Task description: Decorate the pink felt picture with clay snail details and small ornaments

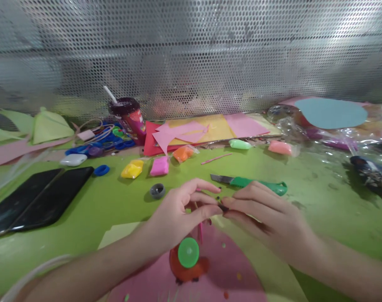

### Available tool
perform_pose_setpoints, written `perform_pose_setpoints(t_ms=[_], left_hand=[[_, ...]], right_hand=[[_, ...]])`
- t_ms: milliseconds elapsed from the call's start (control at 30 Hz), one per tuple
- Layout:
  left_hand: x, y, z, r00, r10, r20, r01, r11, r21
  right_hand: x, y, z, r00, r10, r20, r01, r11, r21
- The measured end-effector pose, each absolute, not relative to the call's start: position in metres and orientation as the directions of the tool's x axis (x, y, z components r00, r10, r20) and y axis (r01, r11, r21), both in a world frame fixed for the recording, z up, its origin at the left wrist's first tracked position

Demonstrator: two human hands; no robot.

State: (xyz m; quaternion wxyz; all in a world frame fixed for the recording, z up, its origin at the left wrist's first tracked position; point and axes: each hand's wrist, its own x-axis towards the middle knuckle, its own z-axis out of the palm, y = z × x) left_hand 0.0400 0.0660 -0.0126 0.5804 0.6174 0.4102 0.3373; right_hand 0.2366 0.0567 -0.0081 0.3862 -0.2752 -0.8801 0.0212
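Small dark piece (223,207) mid-view, pinched in the right hand's (269,209) fingers, tips together on it. Left hand (180,216) comes up to it from 9 o'clock: thumb tip at the piece, index finger lifted apart; cannot tell whether the left fingers grip. Bearings from the piece: green cutter (256,184), blade out, at 2 o'clock on the green counter (332,205); grey ring (157,191) at 9; pink packet (159,166) at 10; round green piece (188,252) at 7, above pink paper (241,272).
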Motion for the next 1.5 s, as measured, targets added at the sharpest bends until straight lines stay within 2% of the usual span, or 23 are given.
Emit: perform_pose_setpoints(t_ms=[167,267,500,733,1000,1100,1300,1500], left_hand=[[0.038,0.066,-0.011,0.449,0.882,-0.145,0.139,0.092,0.986],[0.038,0.065,-0.011,0.464,0.868,-0.177,0.181,0.103,0.978],[0.038,0.064,-0.005,0.502,0.862,-0.068,0.374,-0.145,0.916],[0.037,0.066,-0.006,0.500,0.863,-0.073,0.376,-0.140,0.916],[0.037,0.065,0.001,0.485,0.865,-0.128,0.346,-0.056,0.937],[0.037,0.067,0.002,0.491,0.856,-0.161,0.359,-0.031,0.933],[0.035,0.070,-0.007,0.548,0.829,-0.116,0.289,-0.057,0.956],[0.035,0.071,-0.010,0.539,0.827,-0.156,0.324,-0.033,0.946]], right_hand=[[0.238,0.053,-0.006,-0.533,0.515,0.671,0.476,0.839,-0.265],[0.240,0.053,-0.006,-0.573,0.487,0.660,0.460,0.857,-0.232],[0.240,0.051,-0.007,-0.630,0.464,0.623,0.449,0.872,-0.196],[0.235,0.057,-0.011,-0.544,0.471,0.694,0.434,0.866,-0.248],[0.234,0.055,-0.010,-0.515,0.503,0.694,0.408,0.856,-0.317],[0.233,0.056,-0.009,-0.515,0.506,0.692,0.408,0.854,-0.321],[0.232,0.061,-0.013,-0.526,0.506,0.684,0.384,0.858,-0.341],[0.233,0.063,-0.010,-0.541,0.499,0.677,0.385,0.862,-0.329]])
